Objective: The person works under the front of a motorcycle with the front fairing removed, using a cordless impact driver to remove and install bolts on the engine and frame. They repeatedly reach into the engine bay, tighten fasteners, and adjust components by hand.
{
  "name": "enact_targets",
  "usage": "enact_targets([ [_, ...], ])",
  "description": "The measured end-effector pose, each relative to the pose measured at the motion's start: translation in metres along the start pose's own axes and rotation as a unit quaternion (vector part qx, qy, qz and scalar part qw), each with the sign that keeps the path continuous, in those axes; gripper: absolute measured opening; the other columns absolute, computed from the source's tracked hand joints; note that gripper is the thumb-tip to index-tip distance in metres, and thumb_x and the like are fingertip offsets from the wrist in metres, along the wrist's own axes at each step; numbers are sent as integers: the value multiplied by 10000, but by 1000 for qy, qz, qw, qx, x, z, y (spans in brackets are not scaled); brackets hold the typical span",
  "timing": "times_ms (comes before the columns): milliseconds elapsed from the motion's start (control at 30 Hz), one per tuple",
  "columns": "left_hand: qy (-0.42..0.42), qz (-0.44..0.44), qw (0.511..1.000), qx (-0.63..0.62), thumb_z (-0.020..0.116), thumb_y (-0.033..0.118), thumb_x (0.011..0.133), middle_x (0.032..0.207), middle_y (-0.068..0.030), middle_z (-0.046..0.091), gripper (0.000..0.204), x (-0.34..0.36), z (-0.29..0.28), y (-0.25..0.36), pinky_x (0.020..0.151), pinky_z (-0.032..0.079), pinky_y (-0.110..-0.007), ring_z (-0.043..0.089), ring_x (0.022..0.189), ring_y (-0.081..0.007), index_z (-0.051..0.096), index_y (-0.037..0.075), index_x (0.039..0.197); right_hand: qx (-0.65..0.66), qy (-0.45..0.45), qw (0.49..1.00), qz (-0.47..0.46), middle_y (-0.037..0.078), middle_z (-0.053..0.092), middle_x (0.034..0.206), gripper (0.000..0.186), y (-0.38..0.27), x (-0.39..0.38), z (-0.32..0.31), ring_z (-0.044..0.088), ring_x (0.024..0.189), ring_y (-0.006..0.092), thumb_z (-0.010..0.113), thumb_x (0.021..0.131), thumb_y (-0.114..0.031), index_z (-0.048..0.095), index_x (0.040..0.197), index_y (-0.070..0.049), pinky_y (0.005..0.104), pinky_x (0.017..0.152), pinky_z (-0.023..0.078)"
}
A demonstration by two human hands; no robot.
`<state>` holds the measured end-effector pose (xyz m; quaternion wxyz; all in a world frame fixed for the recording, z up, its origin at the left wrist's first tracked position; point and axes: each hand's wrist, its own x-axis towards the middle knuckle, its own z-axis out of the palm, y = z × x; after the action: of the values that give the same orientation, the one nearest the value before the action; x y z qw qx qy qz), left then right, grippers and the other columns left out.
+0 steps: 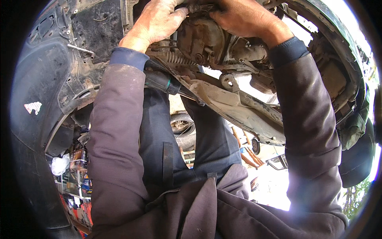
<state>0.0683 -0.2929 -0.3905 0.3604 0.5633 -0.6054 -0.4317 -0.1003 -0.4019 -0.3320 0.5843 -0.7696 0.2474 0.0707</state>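
Note:
Both arms reach up to the underside of a car. My left hand [160, 22] is closed at the top edge, its thumb pressed toward a small metal part [199, 8] between the hands. My right hand [247, 20] curls in from the other side, fingertips close to the same part. The picture's edge cuts off the other fingers, so what they grip cannot be made out. Just below sits a rusty, rounded metal housing [203, 38]. A ribbed rubber boot [181, 58] lies beneath my left wrist.
A socket wrench or similar bar [80, 49] rests against the dark panel at left. Below my left cuff is a black cylinder with a green ring [161, 81]. A long metal crossmember [246, 105] slants rightward. Beyond my legs are a wheel [182, 124] and wooden pieces [251, 154].

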Motion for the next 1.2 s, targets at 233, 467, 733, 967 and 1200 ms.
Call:
enact_targets([
  [233,-64,-66,990,106,576,-2,818,1116,-192,666,368,-5,6,-3,962,492,-390,621,1126,-339,641,-21,1181,15,82,997,-2,239,689,1078,358,-25,-34,-10,684,1004,312,528,811,83,624,1154,50,370,855,532],
  [467,13,-53,992,111,694,267,783,1110,-238,652,449,-1,26,6,923,487,-444,602,1050,-420,649,-19,1126,-136,284,932,178,163,720,951,246,-42,-123,-35,705,871,253,605,908,-48,667,1141,-1,347,800,540],
  [733,20,-98,990,101,711,180,778,1038,-219,674,383,-3,30,4,864,509,-405,655,956,-362,662,4,1115,-168,240,952,90,186,663,956,269,-36,-167,-7,640,907,399,630,759,16,655,1026,-1,443,793,530],
  [967,-8,-141,987,74,689,135,769,1036,-215,685,363,3,25,9,882,505,-370,667,965,-327,660,-13,1099,-152,218,960,84,186,642,1050,338,-50,-166,25,613,939,388,651,723,-3,635,1060,6,445,817,532],
  [1200,-81,-148,983,74,696,135,761,1059,-189,684,404,9,16,5,899,496,-350,654,973,-269,642,-25,1129,-129,190,970,84,172,632,984,318,-42,-166,39,606,942,381,643,729,-18,642,1047,-3,455,773,526],
])
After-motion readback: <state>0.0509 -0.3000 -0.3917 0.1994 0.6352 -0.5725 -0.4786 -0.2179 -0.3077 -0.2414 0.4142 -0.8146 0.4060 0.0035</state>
